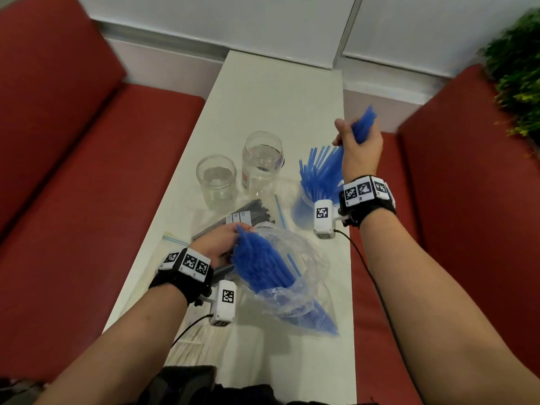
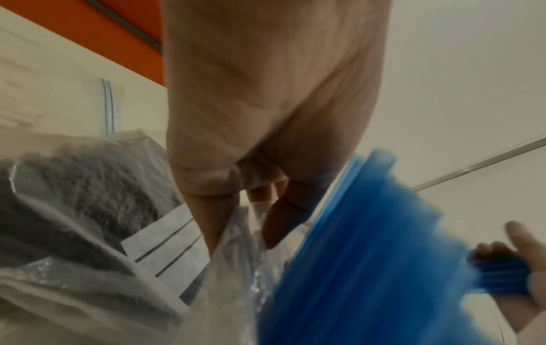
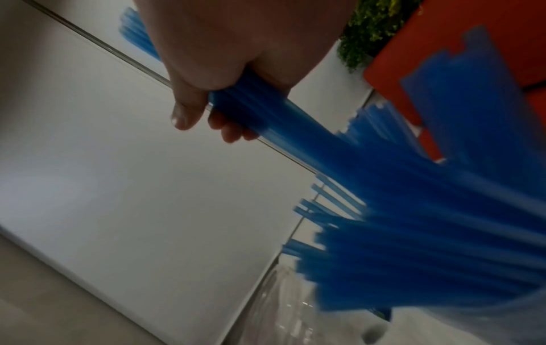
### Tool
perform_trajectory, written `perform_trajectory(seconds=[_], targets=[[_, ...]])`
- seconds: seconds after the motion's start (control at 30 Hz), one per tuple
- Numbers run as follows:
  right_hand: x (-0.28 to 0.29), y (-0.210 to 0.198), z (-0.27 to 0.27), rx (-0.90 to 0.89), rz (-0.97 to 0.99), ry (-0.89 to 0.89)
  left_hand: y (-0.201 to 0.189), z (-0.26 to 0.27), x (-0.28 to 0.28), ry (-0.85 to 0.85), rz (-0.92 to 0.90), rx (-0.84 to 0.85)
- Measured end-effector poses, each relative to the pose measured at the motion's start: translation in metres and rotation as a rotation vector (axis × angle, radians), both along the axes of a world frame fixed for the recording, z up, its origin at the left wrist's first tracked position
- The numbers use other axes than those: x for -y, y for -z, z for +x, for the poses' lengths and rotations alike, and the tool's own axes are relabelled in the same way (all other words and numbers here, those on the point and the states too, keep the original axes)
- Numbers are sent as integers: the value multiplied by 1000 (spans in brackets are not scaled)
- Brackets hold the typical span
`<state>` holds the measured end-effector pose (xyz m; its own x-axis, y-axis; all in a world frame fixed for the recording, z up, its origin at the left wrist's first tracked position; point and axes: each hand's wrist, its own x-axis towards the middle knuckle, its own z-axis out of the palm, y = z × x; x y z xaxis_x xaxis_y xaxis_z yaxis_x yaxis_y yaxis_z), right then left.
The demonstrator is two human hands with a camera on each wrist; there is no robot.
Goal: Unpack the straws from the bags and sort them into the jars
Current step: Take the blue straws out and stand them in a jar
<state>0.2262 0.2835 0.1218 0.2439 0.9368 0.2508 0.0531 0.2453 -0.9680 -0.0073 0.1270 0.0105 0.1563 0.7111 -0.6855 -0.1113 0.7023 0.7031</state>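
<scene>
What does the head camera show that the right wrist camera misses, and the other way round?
Only the head view shows the two empty jars, the bag of black straws, the left hand holding the blue straws' bag, and the third jar already holding blue straws. Only the right wrist view shows the fingers curled underneath the bundle. Both show the right hand gripping a bundle of blue straws, the red seat and the plant.

Red benches (image 1: pixel 73 159) flank table (image 1: pixel 277 92); plant (image 1: pixel 517 71) right.
</scene>
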Motion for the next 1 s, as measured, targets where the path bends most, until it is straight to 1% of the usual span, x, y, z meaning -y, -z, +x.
perform_trajectory(seconds=[0.07,0.13,0.23,0.3,0.33,0.37,0.4,0.43,0.47,0.53,0.57,0.6,0.63,0.7,0.73,0.8,0.83,0.87,0.9,0.93,1.0], targets=[[1,12,4,43,-65,-38,1,1,-1,-13,-2,-7],[1,12,7,99,-70,-37,3,1,-2,-26,-10,-25],[-6,-6,9,164,46,-1,5,0,-4,-34,-23,-18],[-12,-21,11,207,138,-16,6,0,-5,-41,-33,-15],[-14,-26,13,260,171,-28,7,0,-6,-38,-34,-13],[-15,-27,13,353,175,-38,7,0,-6,-32,-32,-12],[-16,-24,13,496,156,-42,7,1,-7,-25,-29,-14],[-16,-17,12,688,117,-47,7,1,-7,-20,-25,-15],[-13,-6,10,898,40,-76,7,1,-8,-16,-22,-15],[-3,20,4,1258,-205,-183,6,2,-7,-9,-14,-11],[2,32,3,1389,-284,-231,5,3,-7,-4,-5,-5],[5,40,2,1478,-320,-267,5,3,-7,3,4,0],[6,43,2,1504,-323,-296,5,3,-6,9,10,-1],[3,35,3,1397,-264,-290,5,2,-5,10,14,-10],[0,28,6,1321,-213,-227,5,1,-4,7,14,-10],[-6,17,13,1213,-134,-17,6,1,-3,-4,12,-6],[-5,14,17,1187,-134,84,5,1,-3,-9,10,-7],[-1,15,18,1163,-173,148,5,1,-2,-9,9,-10],[4,18,17,1144,-242,158,4,2,-1,-4,9,-14],[12,24,15,1144,-332,114,3,2,-1,2,10,-21],[28,39,12,1195,-477,-42,2,2,-1,19,18,-33]])
